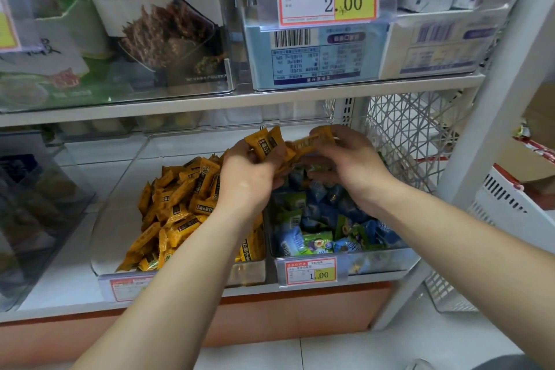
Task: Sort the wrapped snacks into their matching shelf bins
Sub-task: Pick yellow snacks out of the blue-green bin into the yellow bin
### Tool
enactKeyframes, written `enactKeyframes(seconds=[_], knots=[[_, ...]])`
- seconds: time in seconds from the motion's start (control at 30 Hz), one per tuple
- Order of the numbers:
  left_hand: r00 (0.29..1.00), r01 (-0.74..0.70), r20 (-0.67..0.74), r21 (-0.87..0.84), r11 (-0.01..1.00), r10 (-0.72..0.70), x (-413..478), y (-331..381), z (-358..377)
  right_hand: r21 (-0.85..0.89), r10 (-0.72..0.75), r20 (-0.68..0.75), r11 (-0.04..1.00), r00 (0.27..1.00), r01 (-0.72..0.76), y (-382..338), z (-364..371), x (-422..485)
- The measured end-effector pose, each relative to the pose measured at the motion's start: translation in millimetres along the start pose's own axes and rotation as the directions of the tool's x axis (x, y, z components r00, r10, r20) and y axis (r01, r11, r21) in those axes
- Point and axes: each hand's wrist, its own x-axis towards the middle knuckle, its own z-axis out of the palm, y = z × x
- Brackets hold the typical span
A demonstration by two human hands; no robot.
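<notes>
Fingers of our left hand [249, 177] curl round yellow snacks [264, 144], our right hand [351, 159] pinches another, all above the blue-green bin [384, 258]. One loose grip could drop them there, missing the yellow bin [118, 189] left of it.

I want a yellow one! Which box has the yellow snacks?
The left clear bin, piled with yellow snacks below the left hand. The right bin holds blue and green packets.
</notes>
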Motion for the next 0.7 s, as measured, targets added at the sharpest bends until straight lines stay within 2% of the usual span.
enactKeyframes(seconds=[0.13,0.3,0.4,0.47,0.53,0.6,0.7], knots=[[0.998,0.030,0.063,-0.069,0.997,-0.026,-3,0,-11,-0.025,-0.040,0.044,0.999,0.998,0.041,-4,2,-2],[0.991,0.054,0.123,-0.021,0.998,-0.051,-3,-1,-19,-0.120,-0.064,0.066,0.990,0.996,0.071,-5,10,-5],[0.986,0.086,0.144,-0.031,0.996,-0.081,-3,-2,-19,-0.087,-0.080,0.074,0.992,0.994,0.086,-6,16,-5],[0.986,0.049,0.159,0.003,0.999,-0.049,-4,-2,-21,-0.060,-0.091,0.084,0.994,0.992,0.097,-7,21,-5],[0.984,-0.054,0.172,0.092,0.994,0.038,-5,-3,-25,-0.024,-0.076,0.108,0.997,0.991,0.079,-7,27,-5],[0.987,-0.130,0.113,0.158,0.979,0.113,-5,-4,-28,0.035,-0.045,0.147,0.999,0.988,0.040,-7,33,-4],[0.987,-0.163,0.031,0.253,0.954,0.160,0,-5,-39,0.133,0.033,0.201,0.989,0.979,-0.061,-8,34,-1]])
